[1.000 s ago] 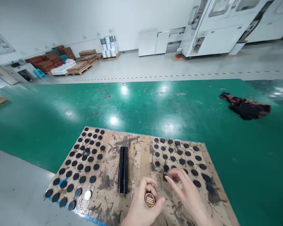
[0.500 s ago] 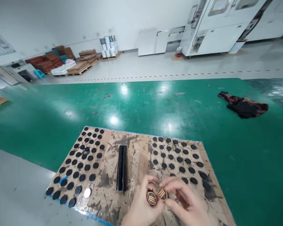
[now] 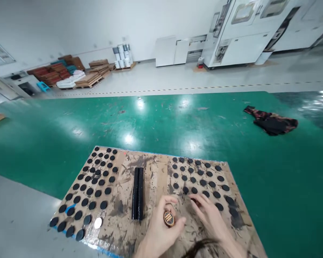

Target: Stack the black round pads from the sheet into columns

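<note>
My left hand [image 3: 163, 225] is curled round a round disc [image 3: 169, 218], whose dark face carries gold stripes and a gold rim. Whether more discs sit behind it in the palm is hidden. Over the right half of the cardboard sheet [image 3: 157, 179], my right hand [image 3: 208, 216] reaches down with its fingertips closed at a black disc [image 3: 193, 200], which is mostly covered by them. Beyond that hand lie rows of black discs [image 3: 202, 182]. Left of my left hand, two long black stacks [image 3: 137, 193] lie side by side on the stained cardboard.
More black discs [image 3: 89, 191] fill the cardboard's left side, with one white disc [image 3: 98, 223] near its front edge. Dark cloth [image 3: 274, 122] lies on the green floor [image 3: 161, 122]. Stacked boards on pallets [image 3: 88, 79] and white machines [image 3: 239, 39] stand along the back.
My right hand has moved away from the left hand, forward and right, to the cardboard. The second striped disc between its fingers is no longer visible. The view has shifted slightly.
</note>
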`<state>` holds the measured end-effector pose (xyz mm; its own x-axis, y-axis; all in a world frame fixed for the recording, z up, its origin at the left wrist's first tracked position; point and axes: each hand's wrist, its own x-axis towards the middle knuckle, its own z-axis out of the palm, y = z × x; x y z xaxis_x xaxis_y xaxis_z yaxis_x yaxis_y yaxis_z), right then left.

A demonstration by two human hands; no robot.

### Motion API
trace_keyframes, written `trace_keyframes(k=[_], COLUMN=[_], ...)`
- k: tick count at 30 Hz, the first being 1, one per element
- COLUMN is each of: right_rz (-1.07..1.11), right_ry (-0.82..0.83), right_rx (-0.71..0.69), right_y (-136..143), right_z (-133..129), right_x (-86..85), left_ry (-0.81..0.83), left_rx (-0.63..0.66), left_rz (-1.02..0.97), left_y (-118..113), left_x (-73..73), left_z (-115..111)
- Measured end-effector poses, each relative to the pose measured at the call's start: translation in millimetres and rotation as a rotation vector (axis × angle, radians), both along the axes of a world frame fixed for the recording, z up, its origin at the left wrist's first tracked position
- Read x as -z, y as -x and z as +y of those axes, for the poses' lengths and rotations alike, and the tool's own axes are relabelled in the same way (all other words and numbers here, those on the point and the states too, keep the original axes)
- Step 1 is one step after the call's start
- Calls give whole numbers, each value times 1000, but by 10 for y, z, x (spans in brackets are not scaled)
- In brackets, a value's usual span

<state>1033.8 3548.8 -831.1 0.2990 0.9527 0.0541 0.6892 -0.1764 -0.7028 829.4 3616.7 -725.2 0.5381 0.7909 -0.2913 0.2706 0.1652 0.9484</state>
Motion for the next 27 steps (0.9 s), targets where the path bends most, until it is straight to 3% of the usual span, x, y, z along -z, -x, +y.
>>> trace_keyframes(k=[5, 7, 8, 10, 12, 15, 18, 23, 27], right_rz=[450, 476, 470, 442, 407, 335, 272, 238, 218], right_ry=[-109, -84, -60, -17, 21, 60, 93, 178, 242], right_rx=[-111, -164, -147, -62, -24, -104, -154, -129, -154], right_y=[309, 386, 408, 443, 515, 731, 940, 917, 790], right_z=[58, 93, 108, 136, 168, 257, 395, 576, 665], right_x=[-875, -1059, -1070, -928, -632, -146, 163, 325, 344], left_ry=[39, 45, 41, 12, -29, -87, -114, -145, -187], left_rx=[41, 42, 33, -27, -93, -138, -138, -114, -165], left_rz=[-75, -123, -129, -118, -90, -9, 50, 75, 93], left_y=[-41, -25, -13, 6, 9, -20, -63, -93, 40], left_x=[67, 139, 175, 239, 305, 453, 678, 991, 967], left_z=[27, 52, 80, 184, 362, 721, 1044, 1196, 972])
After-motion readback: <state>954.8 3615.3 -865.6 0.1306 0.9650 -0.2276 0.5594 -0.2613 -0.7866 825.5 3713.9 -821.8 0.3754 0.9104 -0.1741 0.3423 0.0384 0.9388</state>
